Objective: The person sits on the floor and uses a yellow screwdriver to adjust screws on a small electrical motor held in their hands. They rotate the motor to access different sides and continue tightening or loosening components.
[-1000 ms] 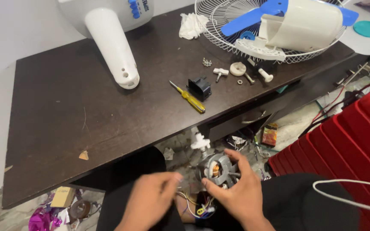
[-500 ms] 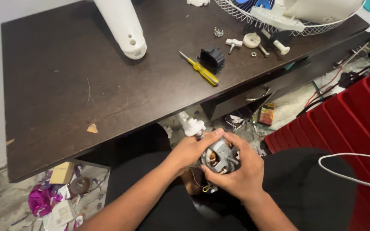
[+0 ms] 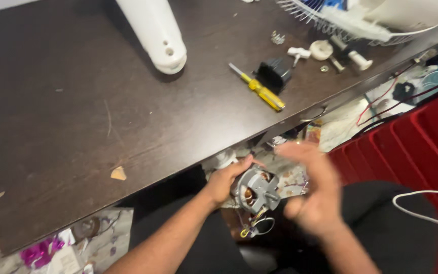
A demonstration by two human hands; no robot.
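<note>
Pretty dim indoor light here, soft and flat, with no hard shadows. The dark wooden table [image 3: 102, 116] picks up a faint sheen across its far middle, and the white fan stand [image 3: 153, 33] gets a mild highlight. The right hand [image 3: 313, 195] is badly motion-blurred, fingers smeared. The left hand [image 3: 226, 180] and the grey fan motor [image 3: 257, 187] look only slightly soft. Far right corner is a bit washed out.

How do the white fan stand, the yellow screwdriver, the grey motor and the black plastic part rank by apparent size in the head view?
1. white fan stand, though cut off by the frame
2. yellow screwdriver and grey motor: too close to rank, and the motor sits nearer the camera
3. black plastic part
</note>
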